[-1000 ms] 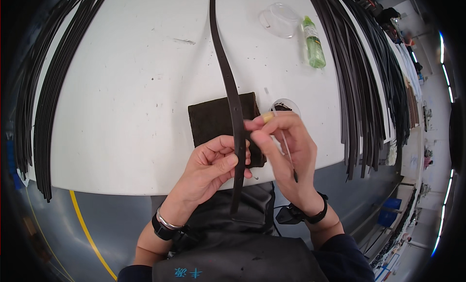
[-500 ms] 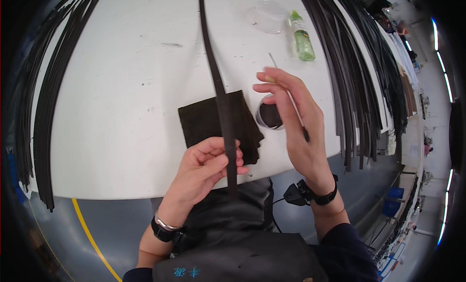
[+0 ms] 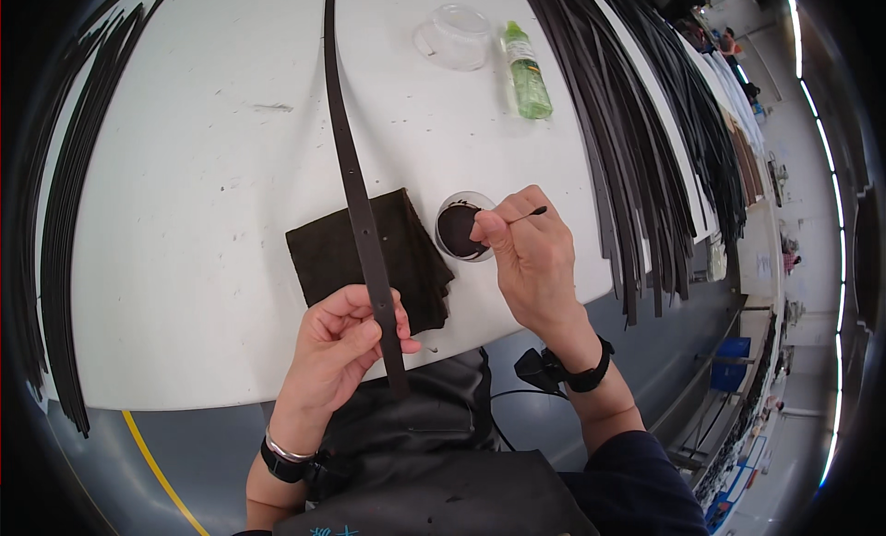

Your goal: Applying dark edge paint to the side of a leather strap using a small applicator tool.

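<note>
My left hand [image 3: 340, 340] is closed on a long dark strap [image 3: 357, 199] near its lower end, thumb on top and fingers behind. The strap has a row of small holes and runs away up the table. In my right hand [image 3: 537, 259], thumb and fingers pinch a thin stick [image 3: 522, 216] with a dark, swollen tip pointing right. Its other end is hidden by my fingers. That hand is at the right rim of a small clear cup [image 3: 447, 204] with black contents. Under the strap lies a folded dark cloth [image 3: 318, 250].
A green bottle [image 3: 529, 84] lies beyond the cup, beside a clear round plastic container [image 3: 459, 36]. Many dark strips [image 3: 609, 148] hang over the table's right side, and another bundle [image 3: 69, 194] lies along the left. The white table [image 3: 185, 259] ends just before me.
My right hand has turned and closed to a pinch on the stick, moving to the cup's rim. Before, its fingers were stretched out with the stick lying across them. The view has shifted right.
</note>
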Available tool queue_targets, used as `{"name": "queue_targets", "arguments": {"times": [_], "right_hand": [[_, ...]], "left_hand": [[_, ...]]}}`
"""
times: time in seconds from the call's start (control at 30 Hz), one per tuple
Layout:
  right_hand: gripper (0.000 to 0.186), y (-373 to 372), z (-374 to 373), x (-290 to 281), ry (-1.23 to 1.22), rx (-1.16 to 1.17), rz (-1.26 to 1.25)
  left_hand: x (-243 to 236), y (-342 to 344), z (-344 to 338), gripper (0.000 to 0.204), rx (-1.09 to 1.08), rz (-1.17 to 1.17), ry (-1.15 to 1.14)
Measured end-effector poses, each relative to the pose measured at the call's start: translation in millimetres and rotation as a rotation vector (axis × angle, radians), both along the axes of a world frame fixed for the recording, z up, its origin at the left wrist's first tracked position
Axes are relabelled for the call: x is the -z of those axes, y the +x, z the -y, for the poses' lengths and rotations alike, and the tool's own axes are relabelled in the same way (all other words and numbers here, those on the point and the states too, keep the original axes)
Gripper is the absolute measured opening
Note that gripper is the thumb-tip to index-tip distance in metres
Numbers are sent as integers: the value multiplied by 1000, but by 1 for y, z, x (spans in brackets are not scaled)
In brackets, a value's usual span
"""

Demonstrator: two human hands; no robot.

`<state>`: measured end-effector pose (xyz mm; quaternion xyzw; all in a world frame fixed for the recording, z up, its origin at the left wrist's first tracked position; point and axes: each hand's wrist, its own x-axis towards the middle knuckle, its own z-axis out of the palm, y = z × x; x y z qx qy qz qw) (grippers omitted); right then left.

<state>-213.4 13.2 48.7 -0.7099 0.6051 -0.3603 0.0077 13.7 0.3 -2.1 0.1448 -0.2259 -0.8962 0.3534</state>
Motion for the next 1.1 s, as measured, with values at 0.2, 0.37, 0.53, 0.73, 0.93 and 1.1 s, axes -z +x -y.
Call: {"name": "queue_targets", "arguments": {"times": [0.2,0.37,0.53,0.73,0.93,1.1], "right_hand": [[4,1,3,2,-49,15,-38],[15,2,8,9,-124,56,-66],[21,-1,3,7,-141,79,-62],[28,-4,0,-4,-131,122,78],[32,0,-1,-5,-118,134,131],[36,-2,-4,-4,-120,141,199]], "left_hand": [[-2,2,-2,31,-64,115,-73],[-3,-2,0,32,-87,142,-107],[-5,-7,-2,29,-119,145,-110],[-3,-6,-2,24,-119,126,-121],[-4,-4,-2,21,-112,119,-104],[-3,-8,-3,22,-93,107,-103]]}}
